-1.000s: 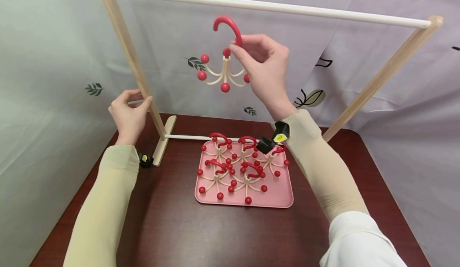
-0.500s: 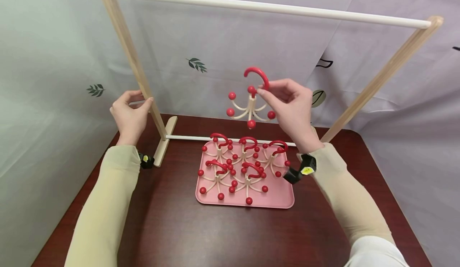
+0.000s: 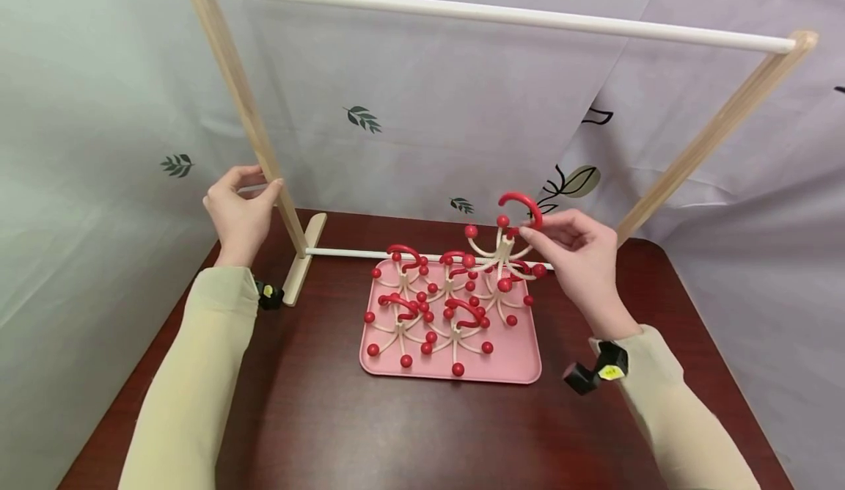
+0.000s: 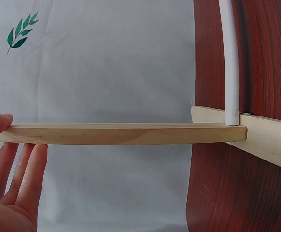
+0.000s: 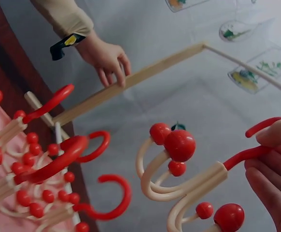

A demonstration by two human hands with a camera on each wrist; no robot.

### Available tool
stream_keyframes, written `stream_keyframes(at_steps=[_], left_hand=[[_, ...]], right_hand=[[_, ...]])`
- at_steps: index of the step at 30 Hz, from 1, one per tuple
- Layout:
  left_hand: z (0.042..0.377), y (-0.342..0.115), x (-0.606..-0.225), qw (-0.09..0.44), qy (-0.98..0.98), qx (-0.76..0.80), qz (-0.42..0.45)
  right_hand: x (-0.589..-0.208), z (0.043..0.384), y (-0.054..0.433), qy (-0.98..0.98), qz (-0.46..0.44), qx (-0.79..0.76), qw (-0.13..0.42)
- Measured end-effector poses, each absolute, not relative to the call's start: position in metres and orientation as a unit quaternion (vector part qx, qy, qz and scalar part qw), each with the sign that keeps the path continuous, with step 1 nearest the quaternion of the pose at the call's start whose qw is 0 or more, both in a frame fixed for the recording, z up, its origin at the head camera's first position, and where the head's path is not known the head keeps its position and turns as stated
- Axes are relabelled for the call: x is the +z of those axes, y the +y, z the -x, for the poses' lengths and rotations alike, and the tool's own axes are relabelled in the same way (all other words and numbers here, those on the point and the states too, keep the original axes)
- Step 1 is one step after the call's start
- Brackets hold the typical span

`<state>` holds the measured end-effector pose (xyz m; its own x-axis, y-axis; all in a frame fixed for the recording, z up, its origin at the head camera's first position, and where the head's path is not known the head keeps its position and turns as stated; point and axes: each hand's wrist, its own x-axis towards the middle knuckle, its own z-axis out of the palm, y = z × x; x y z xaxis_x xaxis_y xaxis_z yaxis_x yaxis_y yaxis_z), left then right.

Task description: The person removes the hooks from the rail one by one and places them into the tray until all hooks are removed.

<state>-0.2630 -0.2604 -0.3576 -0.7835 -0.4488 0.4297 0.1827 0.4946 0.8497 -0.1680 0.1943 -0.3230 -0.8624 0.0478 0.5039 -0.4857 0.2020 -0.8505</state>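
Observation:
My right hand [image 3: 587,255] pinches the red hook of a multi-arm hanger [image 3: 505,249], which has curved cream arms tipped with red balls. This hanger is upright and overlaps the back right of a pink tray [image 3: 449,378] in the head view. In the right wrist view, thumb and fingers close on the hook's base. My left hand [image 3: 239,207] holds the left wooden post [image 3: 246,105] of a rack, thumb on one side and fingers on the other, as the left wrist view confirms. Several similar hangers [image 3: 455,334] stand on the tray.
A white top rail [image 3: 495,13] spans the rack, with nothing hung on it. The right wooden post [image 3: 713,134] slants beyond my right hand. A white lower bar [image 3: 350,253] runs behind the tray, and a wooden foot [image 3: 304,262] rests on the dark red table [image 3: 370,431].
My right hand has come down and to the right with the hanger, from just below the top rail to the tray's back right. The left hand stays on the post.

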Motion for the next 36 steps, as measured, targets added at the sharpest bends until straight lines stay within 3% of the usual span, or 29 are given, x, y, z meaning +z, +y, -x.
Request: stream_keyframes(at_steps=[18,36], left_hand=[[0.262,-0.261,-0.357,0.318,-0.801,-0.499,-0.088],[0.264,-0.26,-0.358,0.319,-0.801,-0.501,-0.082]], right_hand=[[-0.382,0.117,0.226,-0.751,-0.088,0.64,0.135],[-0.42,0.107,0.234,-0.764,-0.052,0.637,0.087]])
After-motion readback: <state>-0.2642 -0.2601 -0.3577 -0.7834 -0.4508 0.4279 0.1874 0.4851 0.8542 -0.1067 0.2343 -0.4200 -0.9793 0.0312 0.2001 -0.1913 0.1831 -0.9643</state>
